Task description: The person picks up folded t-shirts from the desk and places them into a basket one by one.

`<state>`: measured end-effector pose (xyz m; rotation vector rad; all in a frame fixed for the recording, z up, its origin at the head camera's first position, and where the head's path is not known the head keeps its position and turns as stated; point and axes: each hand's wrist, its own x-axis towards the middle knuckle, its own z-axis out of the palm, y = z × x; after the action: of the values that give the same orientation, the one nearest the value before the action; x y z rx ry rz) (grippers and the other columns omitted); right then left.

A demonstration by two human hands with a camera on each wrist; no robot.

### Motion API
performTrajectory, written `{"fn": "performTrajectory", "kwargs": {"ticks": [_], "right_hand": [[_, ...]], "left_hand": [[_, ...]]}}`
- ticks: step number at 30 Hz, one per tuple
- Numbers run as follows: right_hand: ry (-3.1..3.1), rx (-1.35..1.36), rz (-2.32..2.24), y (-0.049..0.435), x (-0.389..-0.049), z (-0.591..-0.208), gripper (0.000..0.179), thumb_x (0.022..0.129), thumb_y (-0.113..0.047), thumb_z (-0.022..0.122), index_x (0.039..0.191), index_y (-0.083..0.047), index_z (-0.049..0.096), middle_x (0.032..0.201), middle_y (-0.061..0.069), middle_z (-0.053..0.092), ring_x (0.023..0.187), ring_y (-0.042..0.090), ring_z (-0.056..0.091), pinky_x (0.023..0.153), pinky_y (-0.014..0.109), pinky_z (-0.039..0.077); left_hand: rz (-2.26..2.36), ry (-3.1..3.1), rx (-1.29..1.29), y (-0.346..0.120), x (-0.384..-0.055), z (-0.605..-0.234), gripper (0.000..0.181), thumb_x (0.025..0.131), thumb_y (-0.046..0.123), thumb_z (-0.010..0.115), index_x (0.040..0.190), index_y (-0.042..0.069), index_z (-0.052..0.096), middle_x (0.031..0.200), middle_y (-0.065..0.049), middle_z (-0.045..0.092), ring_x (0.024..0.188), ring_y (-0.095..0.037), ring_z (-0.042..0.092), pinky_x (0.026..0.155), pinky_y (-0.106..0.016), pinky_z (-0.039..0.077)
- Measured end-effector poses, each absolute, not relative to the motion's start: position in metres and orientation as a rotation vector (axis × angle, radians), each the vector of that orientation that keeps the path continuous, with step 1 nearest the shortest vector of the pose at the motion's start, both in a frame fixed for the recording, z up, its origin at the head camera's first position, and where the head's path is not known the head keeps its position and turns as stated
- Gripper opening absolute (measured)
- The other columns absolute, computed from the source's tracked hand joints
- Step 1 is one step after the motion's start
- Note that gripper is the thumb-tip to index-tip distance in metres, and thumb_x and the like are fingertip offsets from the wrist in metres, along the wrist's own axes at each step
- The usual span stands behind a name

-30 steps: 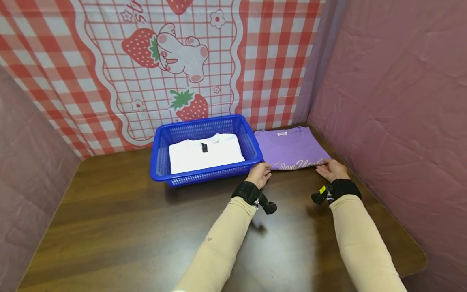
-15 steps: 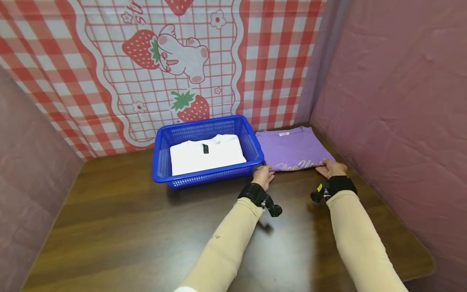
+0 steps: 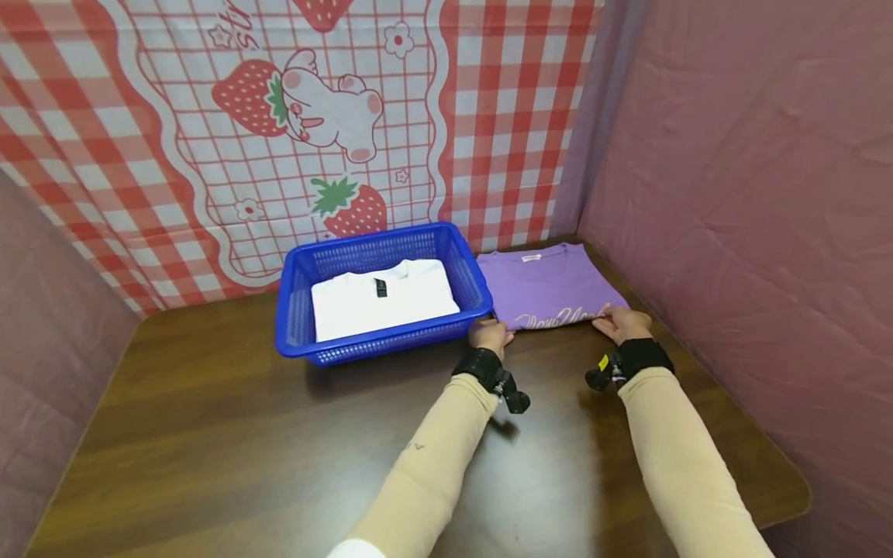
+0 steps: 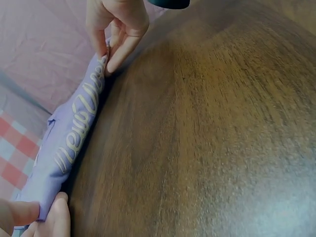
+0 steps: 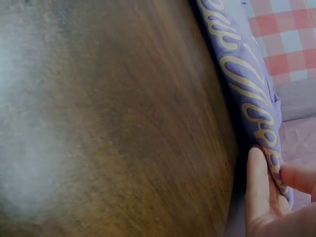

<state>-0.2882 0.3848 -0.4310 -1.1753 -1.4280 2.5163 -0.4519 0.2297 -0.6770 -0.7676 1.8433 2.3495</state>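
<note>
A folded purple T-shirt [image 3: 551, 285] with cream lettering along its front edge lies on the table, right of a blue basket [image 3: 293, 310]. My left hand [image 3: 491, 336] pinches the shirt's near left corner, thumb above and fingers below, as the left wrist view shows. At the near right corner, my right hand [image 3: 625, 324] pinches the fabric between thumb and fingers, seen closely in the right wrist view. The front edge is slightly raised off the tabletop. Inside the basket rests a folded white shirt [image 3: 384, 302] with a dark neck label.
The brown wooden table [image 3: 279, 434] spreads in front of the basket. A red checked strawberry cloth [image 3: 516, 116] hangs behind, and a pink curtain [image 3: 732, 194] borders the right side. The basket's right side stands against the purple shirt's left edge.
Both hands keep their pinch on the purple T-shirt's near corners. The whole scene has shifted slightly left in the head view; the shirt has barely moved relative to the basket.
</note>
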Motion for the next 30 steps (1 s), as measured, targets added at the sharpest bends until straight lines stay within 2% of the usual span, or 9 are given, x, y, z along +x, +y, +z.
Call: {"fn": "performTrajectory", "kwargs": {"ticks": [4,7,8,9,11,16,19,24,30], "right_hand": [[-1.455,-1.209,2.465,0.379,-0.284,-0.43,0.012,0.09,0.008,0.047,0.092,-0.003,0.052,0.049,0.006,0.061,0.049,0.015,0.064,0.056,0.029,0.059],[-1.466,-1.223,2.433,0.377,-0.277,-0.429,0.013,0.09,0.008,0.048,0.096,-0.003,0.051,0.05,0.004,0.062,0.049,0.014,0.064,0.057,0.028,0.059],[-1.47,-1.221,2.426,0.377,-0.274,-0.429,0.014,0.09,0.009,0.048,0.097,-0.003,0.05,0.051,0.003,0.062,0.049,0.013,0.065,0.057,0.028,0.059],[-1.466,-1.221,2.419,0.377,-0.271,-0.43,0.014,0.089,0.009,0.047,0.097,-0.003,0.05,0.051,0.003,0.062,0.049,0.013,0.065,0.057,0.028,0.059],[-1.483,-1.218,2.396,0.377,-0.263,-0.432,0.013,0.089,0.009,0.048,0.095,-0.002,0.048,0.051,0.003,0.061,0.049,0.013,0.065,0.057,0.027,0.059],[-1.495,-1.245,2.348,0.378,-0.241,-0.435,0.011,0.088,0.007,0.051,0.084,-0.003,0.05,0.05,0.003,0.061,0.047,0.013,0.065,0.055,0.027,0.059],[-1.482,-1.226,2.37,0.377,-0.225,-0.436,0.018,0.088,0.006,0.052,0.074,-0.004,0.054,0.052,0.003,0.062,0.047,0.013,0.065,0.055,0.027,0.059],[-1.471,-1.14,2.437,0.377,-0.195,-0.436,0.034,0.089,0.005,0.05,0.059,-0.006,0.059,0.053,0.002,0.064,0.048,0.013,0.066,0.055,0.027,0.059],[-1.535,-1.15,2.426,0.379,-0.161,-0.439,0.038,0.09,0.003,0.051,0.056,-0.009,0.063,0.055,0.0,0.065,0.05,0.013,0.068,0.056,0.027,0.059]], "left_hand": [[2.354,1.8,-0.724,0.209,-0.416,-0.627,0.026,0.073,-0.008,0.065,0.098,-0.001,0.069,0.083,-0.012,0.073,0.055,-0.018,0.069,0.051,-0.028,0.057],[2.352,1.721,-0.708,0.21,-0.416,-0.633,0.028,0.074,-0.01,0.065,0.101,-0.002,0.068,0.085,-0.013,0.073,0.059,-0.019,0.071,0.056,-0.03,0.059],[2.372,1.696,-0.7,0.211,-0.415,-0.637,0.028,0.073,-0.011,0.065,0.1,-0.003,0.067,0.081,-0.014,0.073,0.055,-0.018,0.07,0.053,-0.029,0.058],[2.349,1.674,-0.689,0.21,-0.411,-0.635,0.029,0.074,-0.011,0.066,0.102,-0.004,0.067,0.084,-0.016,0.073,0.059,-0.02,0.071,0.057,-0.03,0.059],[2.352,1.645,-0.624,0.204,-0.395,-0.625,0.033,0.074,-0.014,0.065,0.107,-0.01,0.063,0.087,-0.021,0.072,0.062,-0.024,0.072,0.058,-0.032,0.06],[2.253,1.593,-0.533,0.16,-0.301,-0.514,0.031,0.079,-0.015,0.061,0.11,-0.016,0.059,0.096,-0.027,0.071,0.081,-0.033,0.074,0.068,-0.031,0.061],[2.19,1.588,-0.5,0.143,-0.265,-0.474,0.029,0.081,-0.015,0.059,0.109,-0.016,0.059,0.106,-0.03,0.069,0.095,-0.036,0.071,0.075,-0.031,0.06],[2.096,1.586,-0.386,0.13,-0.241,-0.461,0.022,0.081,-0.014,0.06,0.103,-0.014,0.061,0.109,-0.034,0.066,0.099,-0.038,0.069,0.075,-0.03,0.06],[1.927,1.575,-0.246,0.115,-0.218,-0.46,0.02,0.084,-0.01,0.061,0.104,-0.013,0.063,0.109,-0.032,0.066,0.099,-0.035,0.07,0.077,-0.029,0.059]]}}
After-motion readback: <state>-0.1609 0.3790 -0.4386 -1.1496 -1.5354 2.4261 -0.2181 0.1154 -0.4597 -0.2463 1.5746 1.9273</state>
